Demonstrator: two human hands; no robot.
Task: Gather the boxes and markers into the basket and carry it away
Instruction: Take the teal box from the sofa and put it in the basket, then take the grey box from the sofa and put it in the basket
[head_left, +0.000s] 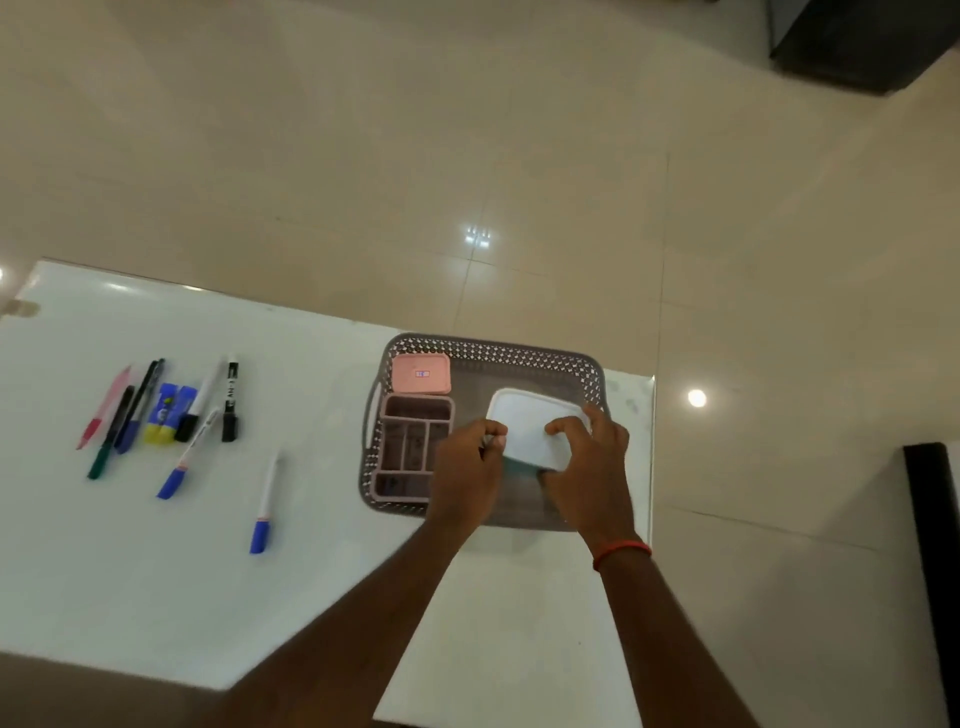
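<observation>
A grey perforated basket (498, 349) stands on the white table near its right edge. Inside it lie a small pink lidded box (421, 373) at the back left and a pink divided tray (413, 441) in front of that. Both hands hold a white-lidded box (530, 426) over the basket's right half: my left hand (470, 467) grips its left edge, my right hand (589, 457) grips its right side. Several markers and pens (156, 410) lie in a row at the table's left. A single blue-capped marker (264, 501) lies apart, nearer me.
A blue-and-yellow glue stick (167, 413) lies among the pens. The white table (311, 571) ends just right of the basket, with beige tiled floor beyond. Dark furniture (930, 519) stands at the right edge, and another dark object (857, 41) at the top right.
</observation>
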